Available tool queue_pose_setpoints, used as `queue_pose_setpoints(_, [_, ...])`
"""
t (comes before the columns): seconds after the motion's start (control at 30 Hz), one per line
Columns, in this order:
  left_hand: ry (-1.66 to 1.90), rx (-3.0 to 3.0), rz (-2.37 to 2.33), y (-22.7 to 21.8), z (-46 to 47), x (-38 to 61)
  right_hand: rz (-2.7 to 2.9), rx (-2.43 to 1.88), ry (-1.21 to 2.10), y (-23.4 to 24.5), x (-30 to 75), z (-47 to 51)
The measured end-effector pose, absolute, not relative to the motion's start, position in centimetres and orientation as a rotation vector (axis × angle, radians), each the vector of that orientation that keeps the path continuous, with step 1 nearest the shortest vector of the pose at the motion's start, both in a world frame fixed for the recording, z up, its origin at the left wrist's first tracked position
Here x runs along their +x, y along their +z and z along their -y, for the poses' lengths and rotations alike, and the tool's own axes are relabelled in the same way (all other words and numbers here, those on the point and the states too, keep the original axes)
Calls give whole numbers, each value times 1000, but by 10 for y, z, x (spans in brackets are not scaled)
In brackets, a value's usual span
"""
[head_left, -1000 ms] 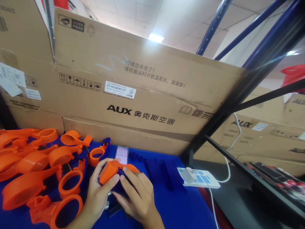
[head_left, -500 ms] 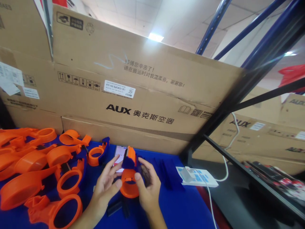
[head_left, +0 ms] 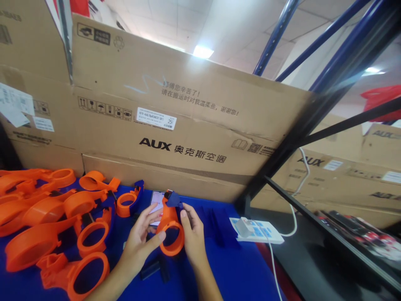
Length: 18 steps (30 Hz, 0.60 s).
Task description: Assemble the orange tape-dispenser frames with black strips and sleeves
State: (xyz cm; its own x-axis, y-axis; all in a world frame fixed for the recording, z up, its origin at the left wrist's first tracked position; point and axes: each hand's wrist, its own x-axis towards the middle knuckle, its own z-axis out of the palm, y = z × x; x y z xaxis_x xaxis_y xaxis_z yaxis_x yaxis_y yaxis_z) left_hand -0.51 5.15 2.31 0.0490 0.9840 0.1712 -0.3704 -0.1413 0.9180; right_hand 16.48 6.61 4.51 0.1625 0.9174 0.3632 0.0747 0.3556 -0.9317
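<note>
The phone (head_left: 156,200) lies on the far side of the orange ring part (head_left: 165,220). This part and the left hand (head_left: 140,240) cover most of its screen. The pile of orange parts (head_left: 28,209) is cut by the left edge. The white label (head_left: 156,118) on the cardboard box (head_left: 203,125) has print too small to read. The red and black things (head_left: 360,234) at the right are blurred.

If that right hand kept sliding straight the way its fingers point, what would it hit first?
The right hand grips the orange ring part, so that comes first. Beyond it, probably the cardboard box behind, though depth is unclear.
</note>
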Motion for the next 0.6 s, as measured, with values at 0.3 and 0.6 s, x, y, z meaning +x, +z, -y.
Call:
queue_pose_setpoints(0.3, [1363, 1157, -773, 21, -36, 6, 1282, -1039, 881, 43, 164, -65])
queue_pose_setpoints(0.6, [1302, 1276, -1144, 41, -26, -103, 1219, -872, 1221, 50, 159, -58])
